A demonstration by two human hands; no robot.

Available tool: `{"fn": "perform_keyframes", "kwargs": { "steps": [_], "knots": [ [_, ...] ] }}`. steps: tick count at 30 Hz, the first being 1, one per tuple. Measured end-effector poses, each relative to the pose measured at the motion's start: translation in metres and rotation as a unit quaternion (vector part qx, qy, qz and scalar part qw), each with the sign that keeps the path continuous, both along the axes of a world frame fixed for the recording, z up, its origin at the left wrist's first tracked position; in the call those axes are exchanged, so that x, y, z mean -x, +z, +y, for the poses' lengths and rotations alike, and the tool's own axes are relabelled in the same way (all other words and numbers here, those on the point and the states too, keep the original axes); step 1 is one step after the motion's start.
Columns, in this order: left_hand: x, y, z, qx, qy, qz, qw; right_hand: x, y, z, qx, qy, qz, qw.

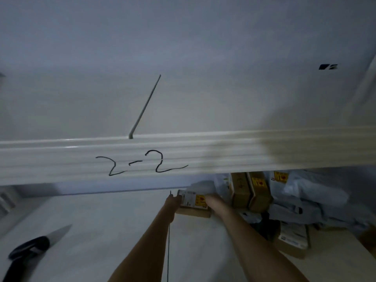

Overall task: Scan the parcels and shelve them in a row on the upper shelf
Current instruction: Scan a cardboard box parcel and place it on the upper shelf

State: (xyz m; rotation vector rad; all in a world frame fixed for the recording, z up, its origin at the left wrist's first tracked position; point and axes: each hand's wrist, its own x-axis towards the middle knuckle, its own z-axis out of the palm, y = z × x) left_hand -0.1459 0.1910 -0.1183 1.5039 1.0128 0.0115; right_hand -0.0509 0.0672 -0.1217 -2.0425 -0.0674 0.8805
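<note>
Both my arms reach forward under the white shelf beam (pixel 61 159) marked "2-2". My left hand (pixel 175 198) and my right hand (pixel 211 199) hold a small cardboard parcel (pixel 193 208) with a white label and a yellow sticker, one hand at each end, down on the lower shelf surface (pixel 114 216). Two brown boxes (pixel 250 192) with yellow stickers stand upright just right of it. The upper shelf above the beam shows only bare white board. The picture is blurred, so the fingers' exact lie is unclear.
Grey plastic mailer bags (pixel 309 202) and another labelled box (pixel 293 241) are piled at the right. A black-handled scanner or tool (pixel 28 251) lies at the lower left. A thin divider rod (pixel 145 106) slants up from the beam.
</note>
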Motion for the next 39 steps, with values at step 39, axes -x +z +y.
{"fn": "perform_keyframes", "kwargs": {
  "steps": [39],
  "knots": [
    [0.251,0.029,0.097,0.112,0.076,-0.170,0.976,0.177,0.030,0.093,-0.130,0.309,0.134,0.933]
  ]
}}
